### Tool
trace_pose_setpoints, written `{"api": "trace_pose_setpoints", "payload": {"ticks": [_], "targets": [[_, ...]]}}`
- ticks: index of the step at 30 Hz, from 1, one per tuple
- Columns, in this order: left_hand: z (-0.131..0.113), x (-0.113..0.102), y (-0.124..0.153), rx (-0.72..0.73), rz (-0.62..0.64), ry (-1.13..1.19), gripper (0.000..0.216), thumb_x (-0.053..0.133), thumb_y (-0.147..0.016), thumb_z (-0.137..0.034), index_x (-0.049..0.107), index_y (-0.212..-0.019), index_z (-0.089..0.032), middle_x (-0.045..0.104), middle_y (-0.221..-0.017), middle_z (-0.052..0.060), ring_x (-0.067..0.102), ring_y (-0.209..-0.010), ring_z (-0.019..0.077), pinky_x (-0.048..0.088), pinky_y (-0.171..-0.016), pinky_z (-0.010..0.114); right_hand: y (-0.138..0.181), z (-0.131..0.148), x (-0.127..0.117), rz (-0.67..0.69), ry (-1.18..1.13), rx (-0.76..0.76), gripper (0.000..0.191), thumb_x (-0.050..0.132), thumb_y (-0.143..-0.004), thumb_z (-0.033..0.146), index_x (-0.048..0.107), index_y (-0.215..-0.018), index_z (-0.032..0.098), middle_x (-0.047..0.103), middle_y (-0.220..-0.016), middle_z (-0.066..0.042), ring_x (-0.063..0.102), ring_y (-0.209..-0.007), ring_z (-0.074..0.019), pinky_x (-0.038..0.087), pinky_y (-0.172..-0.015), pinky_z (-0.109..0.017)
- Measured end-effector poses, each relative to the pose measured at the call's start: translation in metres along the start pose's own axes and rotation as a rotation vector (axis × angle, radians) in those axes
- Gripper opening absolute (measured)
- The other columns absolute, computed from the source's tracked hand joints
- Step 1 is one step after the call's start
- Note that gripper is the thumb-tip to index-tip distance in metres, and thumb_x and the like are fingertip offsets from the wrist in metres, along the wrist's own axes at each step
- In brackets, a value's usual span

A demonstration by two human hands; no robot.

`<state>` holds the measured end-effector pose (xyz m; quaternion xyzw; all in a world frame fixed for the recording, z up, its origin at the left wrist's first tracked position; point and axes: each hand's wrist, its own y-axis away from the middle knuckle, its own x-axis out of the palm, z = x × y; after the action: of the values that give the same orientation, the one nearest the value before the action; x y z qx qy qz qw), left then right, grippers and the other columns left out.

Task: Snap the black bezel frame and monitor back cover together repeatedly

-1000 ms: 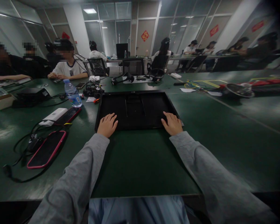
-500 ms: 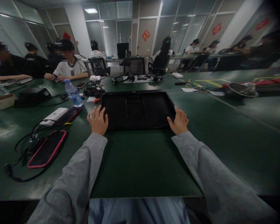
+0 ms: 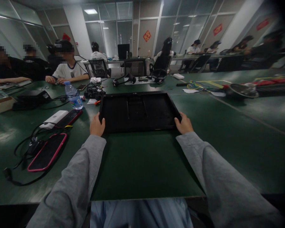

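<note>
A black flat monitor panel point(image 3: 137, 110) lies back-up on the green table point(image 3: 142, 164) straight ahead of me. My left hand point(image 3: 97, 125) grips its near left corner, fingers curled round the edge. At the near right corner my right hand point(image 3: 184, 124) is closed on the edge in the same way. Both arms wear grey sleeves.
Left of the panel lie a water bottle point(image 3: 72, 95), a white power bank point(image 3: 53, 118), a pink-cased phone point(image 3: 47, 152) and black cables point(image 3: 26, 148). Headsets point(image 3: 124, 79) and wires sit beyond it. Other people sit at the far left and at back tables.
My hands slid from lying flat on the panel's near edge out to its two near corners and closed round them. The panel has barely moved.
</note>
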<state>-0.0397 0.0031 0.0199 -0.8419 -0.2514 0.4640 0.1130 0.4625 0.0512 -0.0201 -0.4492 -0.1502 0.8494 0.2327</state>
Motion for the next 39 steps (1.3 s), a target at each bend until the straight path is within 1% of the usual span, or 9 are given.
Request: {"api": "trace_pose_setpoints", "payload": {"ticks": [4, 9, 13, 19, 24, 30, 33, 35, 39], "targets": [[-0.001, -0.001, 0.002, -0.008, 0.031, -0.009, 0.055, 0.049, -0.098, -0.033, 0.049, -0.149, -0.012, 0.056, -0.153, 0.020, 0.054, -0.142, 0.0317, 0.042, -0.121, 0.049, 0.000, -0.001, -0.001, 0.013, -0.004, -0.002, 0.064, 0.051, -0.087, 0.037, 0.055, -0.143, 0.005, 0.064, -0.135, -0.026, 0.061, -0.125, -0.0380, 0.045, -0.112, -0.058], [-0.002, -0.002, 0.002, -0.011, 0.033, -0.015, 0.055, 0.049, -0.098, -0.031, 0.049, -0.150, -0.014, 0.057, -0.153, 0.018, 0.055, -0.141, 0.0310, 0.044, -0.119, 0.048, 0.001, -0.002, -0.002, -0.017, -0.029, -0.025, 0.060, 0.054, -0.084, 0.033, 0.058, -0.140, 0.009, 0.068, -0.128, -0.023, 0.063, -0.122, -0.0361, 0.047, -0.110, -0.057], [-0.002, -0.001, 0.002, -0.008, 0.042, -0.035, 0.056, 0.049, -0.098, -0.031, 0.048, -0.150, -0.012, 0.055, -0.154, 0.019, 0.055, -0.141, 0.0301, 0.045, -0.119, 0.045, 0.000, -0.002, -0.003, -0.009, -0.033, -0.033, 0.060, 0.053, -0.084, 0.031, 0.059, -0.139, 0.010, 0.068, -0.128, -0.022, 0.063, -0.121, -0.0356, 0.047, -0.110, -0.057], [-0.002, -0.001, 0.002, -0.012, 0.037, -0.036, 0.056, 0.049, -0.098, -0.031, 0.048, -0.150, -0.012, 0.055, -0.154, 0.020, 0.054, -0.142, 0.0308, 0.045, -0.118, 0.046, -0.001, -0.001, -0.004, 0.029, -0.001, -0.018, 0.060, 0.048, -0.084, 0.025, 0.057, -0.139, 0.004, 0.065, -0.134, -0.024, 0.063, -0.124, -0.0349, 0.045, -0.114, -0.054], [-0.003, -0.001, 0.002, -0.007, 0.036, -0.031, 0.055, 0.049, -0.098, -0.030, 0.049, -0.150, -0.012, 0.056, -0.153, 0.020, 0.055, -0.142, 0.0310, 0.044, -0.119, 0.047, -0.002, 0.000, -0.005, 0.006, -0.029, -0.026, 0.059, 0.049, -0.078, 0.020, 0.060, -0.136, 0.010, 0.070, -0.126, -0.020, 0.065, -0.120, -0.0339, 0.047, -0.112, -0.055], [-0.002, -0.001, 0.002, -0.001, 0.032, -0.036, 0.056, 0.048, -0.097, -0.031, 0.049, -0.150, -0.011, 0.057, -0.152, 0.020, 0.056, -0.140, 0.0323, 0.045, -0.118, 0.048, -0.004, 0.000, -0.006, 0.010, -0.036, -0.011, 0.059, 0.050, -0.077, 0.021, 0.062, -0.134, 0.009, 0.071, -0.125, -0.021, 0.066, -0.119, -0.0350, 0.049, -0.110, -0.055], [-0.003, -0.002, 0.002, -0.003, 0.026, -0.046, 0.054, 0.047, -0.098, -0.031, 0.050, -0.149, -0.014, 0.058, -0.151, 0.019, 0.055, -0.141, 0.0319, 0.045, -0.117, 0.049, -0.003, 0.001, -0.008, 0.000, -0.057, -0.002, 0.057, 0.052, -0.075, 0.021, 0.063, -0.130, 0.011, 0.073, -0.116, -0.019, 0.068, -0.112, -0.0339, 0.051, -0.106, -0.053], [-0.005, -0.003, 0.003, -0.023, 0.025, -0.077, 0.053, 0.047, -0.098, -0.032, 0.051, -0.148, -0.015, 0.058, -0.150, 0.020, 0.055, -0.140, 0.0333, 0.045, -0.115, 0.053, 0.002, 0.005, -0.011, -0.003, -0.064, 0.044, 0.055, 0.055, -0.073, 0.022, 0.064, -0.127, 0.013, 0.074, -0.108, -0.017, 0.070, -0.103, -0.0322, 0.053, -0.101, -0.051], [-0.007, -0.005, 0.003, -0.096, -0.003, -0.157, 0.052, 0.048, -0.098, -0.034, 0.052, -0.147, -0.017, 0.056, -0.153, 0.020, 0.052, -0.141, 0.0357, 0.041, -0.115, 0.061, 0.018, 0.016, -0.015, 0.073, -0.024, 0.161, 0.053, 0.059, -0.074, 0.031, 0.061, -0.125, 0.016, 0.073, -0.098, -0.013, 0.070, -0.088, -0.0294, 0.057, -0.090, -0.048]]}}
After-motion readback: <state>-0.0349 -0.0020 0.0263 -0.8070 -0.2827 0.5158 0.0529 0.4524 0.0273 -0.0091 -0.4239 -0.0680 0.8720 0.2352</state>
